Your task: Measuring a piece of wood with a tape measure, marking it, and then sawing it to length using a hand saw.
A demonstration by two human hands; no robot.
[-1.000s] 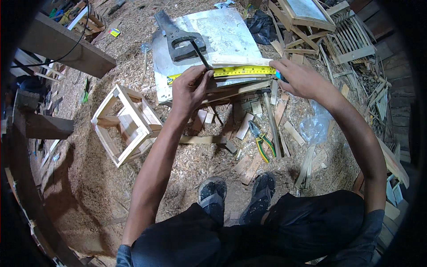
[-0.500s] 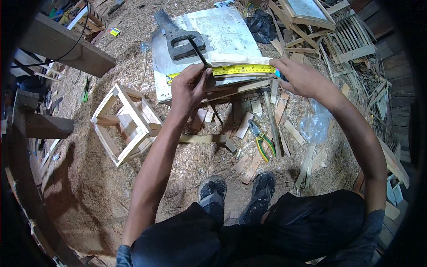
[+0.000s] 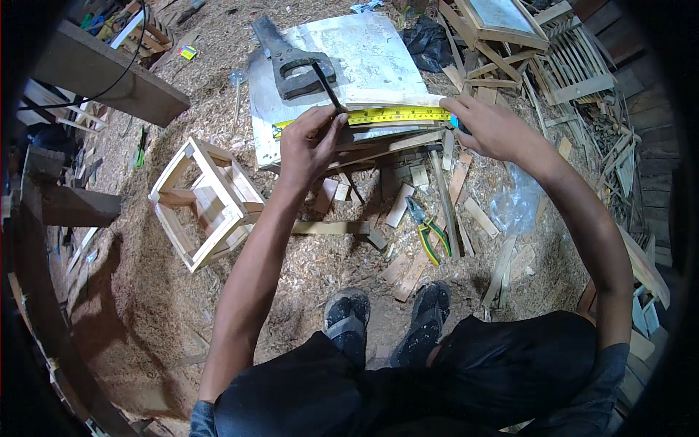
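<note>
My left hand (image 3: 312, 138) is closed on a slim black pencil (image 3: 327, 85), its upper end tilted toward the far left. Under that hand runs the yellow tape measure blade (image 3: 397, 114), whose free end emerges to its left. At the other end, my right hand (image 3: 489, 125) grips the tape's cyan and black case (image 3: 457, 122), mostly hidden by the fingers. The blade lies along a pale wooden strip (image 3: 397, 97) at the near edge of a whitish, scuffed worktop (image 3: 371, 54). A dark tool with a looped handle (image 3: 280, 60) rests on the worktop's far left.
Left of the worktop stands a small wooden frame (image 3: 207, 204). Yellow-green handled pliers (image 3: 426, 231) lie among wood offcuts and shavings near my feet. A clear plastic bag (image 3: 517, 204) is to the right. Slatted wood pieces (image 3: 575, 73) pile up at far right; a thick beam (image 3: 109, 73) juts from the left.
The pencil's upper end has shifted very slightly. Both hands and the stretched tape stay almost exactly where they were.
</note>
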